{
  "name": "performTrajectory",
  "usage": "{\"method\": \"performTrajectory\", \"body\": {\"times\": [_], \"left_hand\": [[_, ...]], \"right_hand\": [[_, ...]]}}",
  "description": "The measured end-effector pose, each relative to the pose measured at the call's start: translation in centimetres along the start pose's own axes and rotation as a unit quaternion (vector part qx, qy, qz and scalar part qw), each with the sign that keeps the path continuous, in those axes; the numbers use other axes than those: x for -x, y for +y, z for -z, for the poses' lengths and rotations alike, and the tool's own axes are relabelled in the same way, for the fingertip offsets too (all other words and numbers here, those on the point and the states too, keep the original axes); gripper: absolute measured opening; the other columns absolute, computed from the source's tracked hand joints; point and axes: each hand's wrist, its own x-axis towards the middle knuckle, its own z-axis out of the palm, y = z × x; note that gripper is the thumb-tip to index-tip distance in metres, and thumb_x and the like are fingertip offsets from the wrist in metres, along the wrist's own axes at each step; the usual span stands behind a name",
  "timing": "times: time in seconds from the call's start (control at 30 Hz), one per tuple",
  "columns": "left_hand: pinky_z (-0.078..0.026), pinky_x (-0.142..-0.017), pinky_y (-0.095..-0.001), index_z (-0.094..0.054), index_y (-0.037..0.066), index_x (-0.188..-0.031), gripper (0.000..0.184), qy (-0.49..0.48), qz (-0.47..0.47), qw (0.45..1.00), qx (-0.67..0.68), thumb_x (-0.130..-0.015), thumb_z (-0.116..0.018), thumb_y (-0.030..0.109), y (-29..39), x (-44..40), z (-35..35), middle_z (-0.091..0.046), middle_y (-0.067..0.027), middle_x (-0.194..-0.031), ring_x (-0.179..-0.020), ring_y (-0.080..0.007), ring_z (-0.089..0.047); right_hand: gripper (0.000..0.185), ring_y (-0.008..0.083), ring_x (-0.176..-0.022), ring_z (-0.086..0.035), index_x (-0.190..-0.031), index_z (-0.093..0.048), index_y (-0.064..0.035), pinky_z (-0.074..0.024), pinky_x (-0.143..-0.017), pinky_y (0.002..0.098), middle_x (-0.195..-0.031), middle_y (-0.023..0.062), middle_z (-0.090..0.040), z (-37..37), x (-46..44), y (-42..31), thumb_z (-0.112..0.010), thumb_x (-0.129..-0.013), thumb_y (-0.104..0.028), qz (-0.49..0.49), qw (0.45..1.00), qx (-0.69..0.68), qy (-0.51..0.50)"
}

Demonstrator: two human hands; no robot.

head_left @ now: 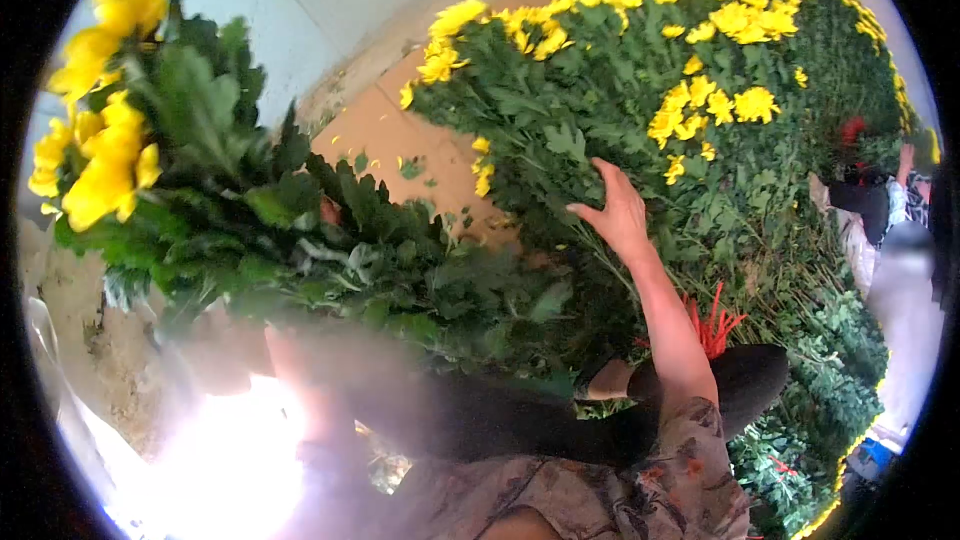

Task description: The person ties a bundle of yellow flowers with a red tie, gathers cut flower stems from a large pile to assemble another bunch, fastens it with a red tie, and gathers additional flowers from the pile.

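Observation:
On the left, a bunch of leafy stems with yellow flowers point(110, 155) lies across my left arm. My left hand point(330, 210) is mostly buried in its leaves, with only a bit of skin showing, so its fingers are hidden. My right hand point(617, 215) reaches over the large pile of yellow chrysanthemums point(650, 120), thumb and fingers apart, at the pile's near left edge. Green leaves lie just beside its fingertips. Red ties point(712, 322) stick up by my right forearm, above my bent leg.
Fallen petals and leaves dot the brown floor point(375, 130) by the pale wall point(330, 0). More stems point(820, 340) lie on the right. Another person in dark trousers point(862, 208) sits at the far right. Bright glare covers the lower left.

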Motion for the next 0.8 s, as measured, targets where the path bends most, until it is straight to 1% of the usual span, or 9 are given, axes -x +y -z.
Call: {"method": "performTrajectory", "body": {"times": [0.13,0.4,0.47,0.57,0.6,0.67,0.7,0.73,0.8], "left_hand": [[-0.048,-0.080,-0.0320,-0.066,0.000,-0.096,0.026,-0.015,-0.004,0.999,-0.048,-0.074,-0.067,0.015,-1.8,-1.9,-0.4,-0.066,-0.0048,-0.090,-0.082,-0.0159,-0.061],[-0.046,-0.077,-0.0297,-0.068,0.002,-0.091,0.025,-0.098,0.057,0.990,-0.085,-0.070,-0.072,0.015,-4.0,-3.9,-7.9,-0.066,-0.0012,-0.089,-0.083,-0.0127,-0.059],[-0.045,-0.078,-0.0288,-0.068,0.002,-0.090,0.025,-0.155,0.085,0.983,-0.042,-0.069,-0.072,0.015,-4.6,-4.7,-9.3,-0.066,-0.0009,-0.089,-0.083,-0.0122,-0.059],[-0.045,-0.081,-0.0300,-0.066,0.000,-0.098,0.031,-0.156,0.054,0.986,0.022,-0.069,-0.071,0.013,-3.8,-3.3,-13.0,-0.066,-0.0050,-0.095,-0.087,-0.0146,-0.060],[-0.045,-0.081,-0.0299,-0.066,0.000,-0.098,0.032,-0.154,0.042,0.987,0.018,-0.069,-0.071,0.012,-4.0,-3.2,-13.3,-0.065,-0.0053,-0.097,-0.087,-0.0149,-0.060],[-0.045,-0.082,-0.0298,-0.066,-0.001,-0.099,0.034,-0.151,0.018,0.988,0.010,-0.067,-0.072,0.010,-4.4,-3.2,-13.8,-0.065,-0.0059,-0.100,-0.087,-0.0154,-0.060],[-0.045,-0.082,-0.0299,-0.066,-0.001,-0.097,0.033,-0.148,0.079,0.986,0.012,-0.067,-0.073,0.010,-4.3,-3.0,-13.8,-0.065,-0.0060,-0.099,-0.087,-0.0155,-0.060],[-0.044,-0.083,-0.0301,-0.066,0.000,-0.095,0.032,-0.144,0.140,0.980,0.013,-0.066,-0.073,0.009,-4.2,-2.8,-13.9,-0.065,-0.0061,-0.099,-0.087,-0.0155,-0.059],[-0.043,-0.084,-0.0294,-0.068,0.001,-0.088,0.024,-0.178,0.079,0.981,0.018,-0.068,-0.073,0.011,-5.1,-3.0,-14.0,-0.065,-0.0052,-0.089,-0.085,-0.0150,-0.059]], "right_hand": [[0.067,0.0375,-0.120,-0.047,-0.131,-0.045,-0.0041,-0.0394,-0.100,0.0461,-0.132,0.0224,-0.047,0.4,-0.4,2.8,-0.064,-0.083,-0.048,-0.163,0.977,-0.090,0.101],[0.041,0.0205,-0.094,-0.060,-0.123,-0.052,0.0034,-0.0452,-0.084,0.0326,-0.106,0.0149,-0.063,5.7,2.8,-2.3,-0.058,-0.090,-0.022,-0.022,0.948,-0.236,0.210],[0.043,0.0225,-0.100,-0.060,-0.126,-0.050,0.0039,-0.0448,-0.088,0.0337,-0.113,0.0172,-0.061,6.5,3.9,-5.0,-0.056,-0.091,-0.019,-0.054,0.924,-0.322,0.198],[0.067,0.0327,-0.114,-0.054,-0.135,-0.042,0.0008,-0.0421,-0.096,0.0394,-0.125,0.0225,-0.055,5.9,4.6,-8.1,-0.066,-0.082,-0.033,-0.032,0.966,-0.230,0.112],[0.080,0.0336,-0.115,-0.053,-0.139,-0.035,-0.0008,-0.0424,-0.095,0.0395,-0.128,0.0209,-0.052,5.5,4.6,-8.4,-0.069,-0.077,-0.040,0.070,0.977,-0.156,0.130],[0.075,0.0344,-0.112,-0.053,-0.141,-0.029,-0.0021,-0.0436,-0.093,0.0395,-0.127,0.0199,-0.050,6.0,4.2,-11.1,-0.064,-0.083,-0.036,0.107,0.965,-0.223,0.091],[0.075,0.0344,-0.112,-0.053,-0.141,-0.029,-0.0021,-0.0436,-0.093,0.0395,-0.127,0.0199,-0.050,6.0,4.0,-12.2,-0.064,-0.083,-0.036,0.107,0.965,-0.221,0.094],[0.067,0.0325,-0.105,-0.056,-0.139,-0.032,-0.0008,-0.0458,-0.089,0.0381,-0.121,0.0210,-0.052,6.0,3.7,-13.2,-0.062,-0.084,-0.023,0.120,0.970,-0.169,0.129],[0.049,0.0359,-0.096,-0.059,-0.134,-0.037,0.0010,-0.0482,-0.081,0.0379,-0.115,0.0235,-0.054,6.6,2.7,-15.1,-0.055,-0.090,-0.008,0.163,0.968,-0.113,0.153]]}}
